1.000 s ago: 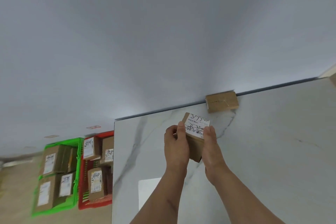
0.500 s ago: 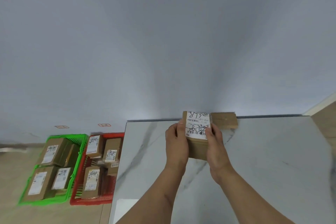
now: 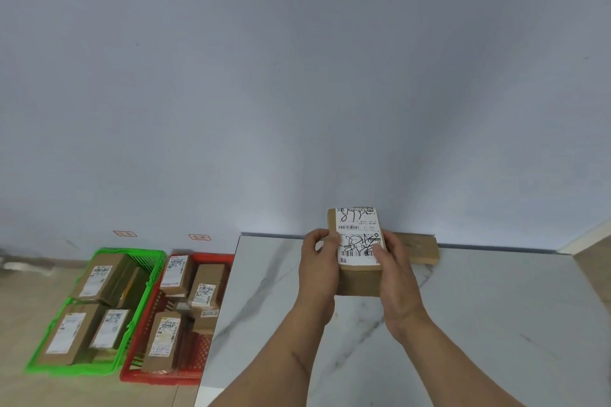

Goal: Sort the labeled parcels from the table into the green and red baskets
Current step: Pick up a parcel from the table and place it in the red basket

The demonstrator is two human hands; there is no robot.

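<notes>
I hold a brown cardboard parcel (image 3: 358, 241) above the marble table (image 3: 496, 307), its white label with scribbled black marks facing me. My left hand (image 3: 319, 261) grips its left side and my right hand (image 3: 395, 271) grips its right side. A second brown parcel (image 3: 420, 249) lies on the table against the wall, just behind my right hand. On the floor to the left stand a green basket (image 3: 139, 302) and a red basket (image 3: 155, 377), each filled with several labeled parcels.
A plain grey wall rises right behind the table. Two small orange tags (image 3: 125, 234) (image 3: 199, 237) are stuck on the wall above the baskets. The table's left edge borders the red basket; wooden floor shows at left and far right.
The parcel has turned so its label squarely faces me and now sits in front of the second parcel. The view has swung down and left, showing more of the baskets.
</notes>
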